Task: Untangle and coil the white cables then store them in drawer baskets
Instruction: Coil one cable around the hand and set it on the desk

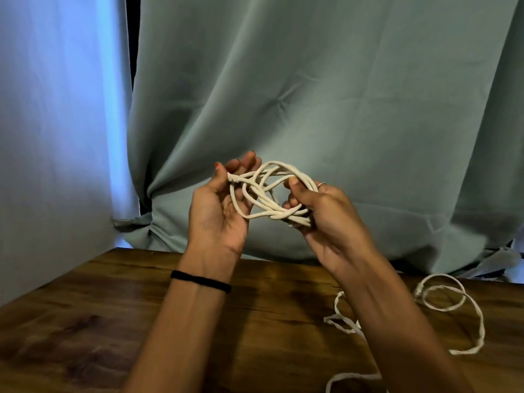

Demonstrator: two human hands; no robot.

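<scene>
A tangled bundle of white cable (269, 191) hangs in the air between both hands, above the far side of the wooden table (141, 321). My left hand (218, 214) is palm up with fingers spread, several loops draped over them and a frayed cable end by the thumb. My right hand (320, 214) grips the bundle's right side, thumb pressed on top of the loops. A second, flat white cable (450, 304) lies loose in loops on the table at the right, partly hidden behind my right forearm.
A grey-green curtain (312, 95) hangs right behind the table, bunched along its far edge. A pale blue curtain (56, 123) covers the left. A black band circles my left wrist (200, 280). No drawer or basket is in view.
</scene>
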